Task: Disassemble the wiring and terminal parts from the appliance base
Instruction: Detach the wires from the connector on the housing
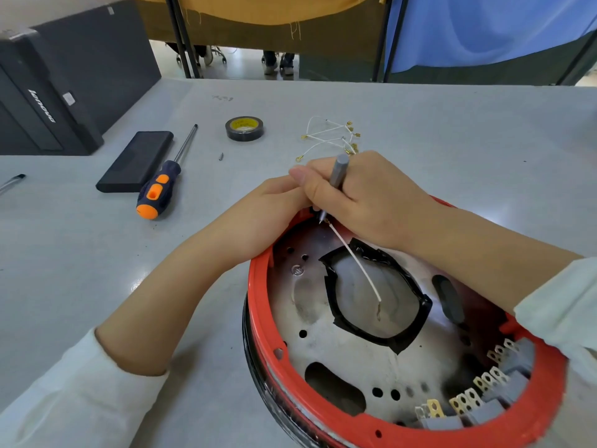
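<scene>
The appliance base lies on the table, its red rim up. Beyond the base, a small heap of freed white wires shows part of the job is done. One white wire is left, fixed at the far rim, and gray terminal blocks sit at the near rim. The right hand clamps its grip on a slim gray screwdriver at that fixing. The left hand rests against the rim, its grip hidden. Bare table left of the base leaves room.
</scene>
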The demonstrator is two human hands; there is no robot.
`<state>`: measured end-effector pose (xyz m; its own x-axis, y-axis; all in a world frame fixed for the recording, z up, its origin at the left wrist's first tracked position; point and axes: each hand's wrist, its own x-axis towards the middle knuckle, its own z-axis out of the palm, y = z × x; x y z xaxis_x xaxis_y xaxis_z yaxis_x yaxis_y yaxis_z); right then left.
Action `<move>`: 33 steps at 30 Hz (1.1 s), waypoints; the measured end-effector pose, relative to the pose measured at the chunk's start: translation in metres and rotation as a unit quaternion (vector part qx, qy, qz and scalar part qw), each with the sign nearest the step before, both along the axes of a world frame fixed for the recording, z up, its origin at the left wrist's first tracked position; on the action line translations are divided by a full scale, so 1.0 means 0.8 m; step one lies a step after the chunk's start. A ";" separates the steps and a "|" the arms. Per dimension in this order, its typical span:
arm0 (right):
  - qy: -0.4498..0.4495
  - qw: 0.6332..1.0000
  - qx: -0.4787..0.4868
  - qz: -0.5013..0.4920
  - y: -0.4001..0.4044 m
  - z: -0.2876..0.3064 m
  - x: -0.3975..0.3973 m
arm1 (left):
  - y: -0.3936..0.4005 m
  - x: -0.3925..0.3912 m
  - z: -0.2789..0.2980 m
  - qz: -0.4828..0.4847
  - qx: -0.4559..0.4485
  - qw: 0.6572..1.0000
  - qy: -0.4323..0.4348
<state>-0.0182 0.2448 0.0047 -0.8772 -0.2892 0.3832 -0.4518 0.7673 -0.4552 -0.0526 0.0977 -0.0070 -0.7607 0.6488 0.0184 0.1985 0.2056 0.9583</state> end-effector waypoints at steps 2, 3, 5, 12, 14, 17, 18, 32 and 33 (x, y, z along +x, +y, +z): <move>0.028 0.999 -0.033 0.002 0.003 -0.001 0.002 | 0.000 -0.001 0.000 0.003 -0.015 1.000 0.008; 0.049 0.997 -0.062 0.002 0.005 -0.001 0.003 | 0.000 -0.002 0.000 0.007 -0.018 1.000 0.009; 0.089 0.991 -0.101 -0.003 0.007 0.000 0.003 | 0.000 -0.002 0.000 0.011 -0.013 1.000 0.005; 0.084 0.992 -0.097 0.002 0.007 -0.003 0.002 | 0.001 -0.002 0.001 0.016 -0.008 1.000 0.004; 0.086 0.992 -0.095 0.004 0.007 -0.003 0.002 | 0.001 -0.001 0.002 0.016 -0.009 1.000 0.004; 0.086 0.994 -0.074 0.005 0.009 -0.004 0.003 | 0.000 -0.002 0.000 0.016 -0.022 1.000 0.004; 0.084 0.995 -0.060 0.005 0.008 -0.004 0.003 | 0.000 -0.002 0.000 0.013 -0.024 1.000 0.001; -0.021 0.992 -0.115 -0.047 0.001 0.006 -0.017 | 0.002 0.002 0.001 0.014 0.002 0.999 -0.030; -0.030 0.992 -0.113 -0.049 0.001 0.006 -0.019 | 0.002 0.001 0.001 0.013 0.006 0.999 -0.031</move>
<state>-0.0335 0.2453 0.0096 -0.9201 -0.1149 0.3744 -0.3472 0.6816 -0.6441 -0.0515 0.0992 -0.0062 -0.7769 0.6292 -0.0215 0.1334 0.1979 0.9711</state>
